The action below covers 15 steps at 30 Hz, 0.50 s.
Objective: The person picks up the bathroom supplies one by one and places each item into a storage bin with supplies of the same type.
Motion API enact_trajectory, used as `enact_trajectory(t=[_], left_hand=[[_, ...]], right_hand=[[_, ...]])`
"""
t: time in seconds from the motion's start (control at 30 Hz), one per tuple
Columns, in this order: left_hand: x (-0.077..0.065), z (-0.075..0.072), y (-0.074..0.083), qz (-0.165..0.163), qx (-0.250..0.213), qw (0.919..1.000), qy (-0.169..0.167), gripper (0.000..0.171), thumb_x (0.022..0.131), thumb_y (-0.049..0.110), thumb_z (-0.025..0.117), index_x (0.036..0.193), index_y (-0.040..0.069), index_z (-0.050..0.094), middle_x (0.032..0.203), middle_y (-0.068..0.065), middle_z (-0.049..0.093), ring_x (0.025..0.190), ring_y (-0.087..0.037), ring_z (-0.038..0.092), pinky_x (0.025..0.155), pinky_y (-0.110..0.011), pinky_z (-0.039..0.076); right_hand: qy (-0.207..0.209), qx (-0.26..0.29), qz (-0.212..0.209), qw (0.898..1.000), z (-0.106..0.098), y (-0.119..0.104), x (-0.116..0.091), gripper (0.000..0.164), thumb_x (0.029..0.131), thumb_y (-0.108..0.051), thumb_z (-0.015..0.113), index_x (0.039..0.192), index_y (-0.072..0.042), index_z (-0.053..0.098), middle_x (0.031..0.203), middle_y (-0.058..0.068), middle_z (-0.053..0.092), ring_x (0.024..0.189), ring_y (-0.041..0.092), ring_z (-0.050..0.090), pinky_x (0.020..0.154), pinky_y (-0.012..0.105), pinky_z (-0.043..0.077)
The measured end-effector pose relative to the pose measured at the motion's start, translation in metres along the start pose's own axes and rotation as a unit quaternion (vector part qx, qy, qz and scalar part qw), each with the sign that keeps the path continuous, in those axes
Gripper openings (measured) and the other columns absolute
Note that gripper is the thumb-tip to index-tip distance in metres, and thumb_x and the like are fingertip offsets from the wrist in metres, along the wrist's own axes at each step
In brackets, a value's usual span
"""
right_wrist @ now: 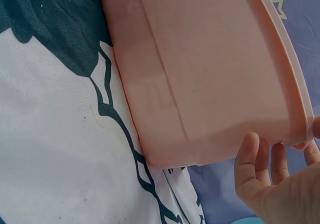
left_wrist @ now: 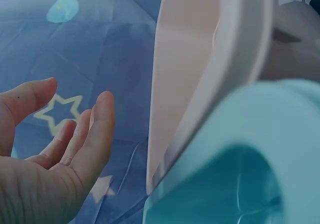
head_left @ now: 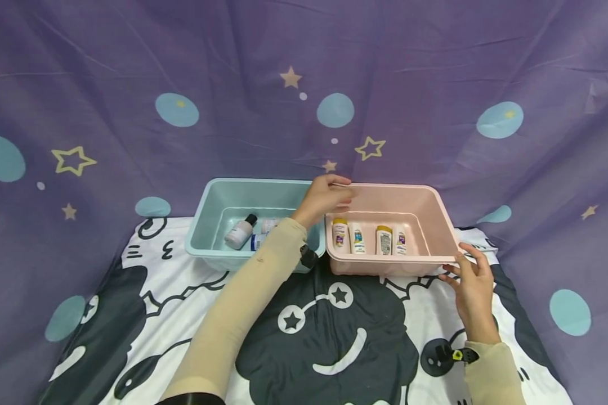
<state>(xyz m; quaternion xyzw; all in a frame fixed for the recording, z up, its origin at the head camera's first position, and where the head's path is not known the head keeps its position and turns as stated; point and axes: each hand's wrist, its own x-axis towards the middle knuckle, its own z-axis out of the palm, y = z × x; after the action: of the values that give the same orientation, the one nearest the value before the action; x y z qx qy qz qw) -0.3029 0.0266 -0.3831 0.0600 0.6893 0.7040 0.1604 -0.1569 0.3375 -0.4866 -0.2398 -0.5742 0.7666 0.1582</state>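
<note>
A pink plastic bin [head_left: 385, 259] and a teal plastic bin [head_left: 223, 253] stand side by side, their rims meeting. My left hand [head_left: 326, 198] hovers by the pink bin's far left corner; in the left wrist view its loosely bent fingers hold nothing. At the near right corner of the pink bin, my right hand [head_left: 473, 289] touches the rim with spread fingers, its thumb by the front wall. Several small white bottles and tubes, including a yellow-capped bottle [head_left: 383, 241], are in the pink bin. The teal bin contains a black-capped bottle [head_left: 240, 233] and others partly hidden by my left arm.
A black and white patterned cloth [head_left: 329, 320] covers the surface beneath the bins. Close behind them hangs a purple curtain [head_left: 243, 112] with stars and blue spots, which also runs down both sides.
</note>
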Motion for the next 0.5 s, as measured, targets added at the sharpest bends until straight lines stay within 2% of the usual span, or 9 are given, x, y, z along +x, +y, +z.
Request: enact_trajectory(t=[0.2,0.37,0.5], left_hand=[[-0.021,-0.012,-0.002,0.032,0.002,0.9995,-0.002,0.043,0.092,0.008,0.073,0.129,-0.008,0.057,0.126,-0.026,0.061,0.102,-0.034,0.067,0.086,-0.045,0.058],[-0.044,-0.021,-0.007,0.055,0.028,0.9981,0.004,0.035,0.093,0.010,0.072,0.125,-0.001,0.062,0.119,-0.017,0.063,0.105,-0.035,0.066,0.083,-0.043,0.059],[-0.063,-0.026,-0.014,0.061,0.037,0.9974,0.000,0.036,0.093,0.014,0.074,0.125,0.003,0.062,0.117,-0.012,0.064,0.104,-0.033,0.066,0.080,-0.039,0.061]], right_hand=[[0.013,-0.007,-0.018,1.000,-0.001,-0.001,0.002,0.034,0.098,-0.012,0.066,0.131,-0.012,0.063,0.109,0.011,0.060,0.074,0.017,0.067,0.055,0.029,0.059],[0.043,-0.029,-0.062,0.997,-0.001,-0.002,0.000,0.028,0.096,-0.008,0.068,0.125,-0.007,0.068,0.097,0.008,0.058,0.069,0.013,0.061,0.054,0.024,0.057],[0.047,-0.019,-0.077,0.996,-0.003,-0.005,-0.006,0.026,0.095,-0.006,0.069,0.121,-0.002,0.070,0.093,0.007,0.057,0.069,0.013,0.056,0.055,0.023,0.057]])
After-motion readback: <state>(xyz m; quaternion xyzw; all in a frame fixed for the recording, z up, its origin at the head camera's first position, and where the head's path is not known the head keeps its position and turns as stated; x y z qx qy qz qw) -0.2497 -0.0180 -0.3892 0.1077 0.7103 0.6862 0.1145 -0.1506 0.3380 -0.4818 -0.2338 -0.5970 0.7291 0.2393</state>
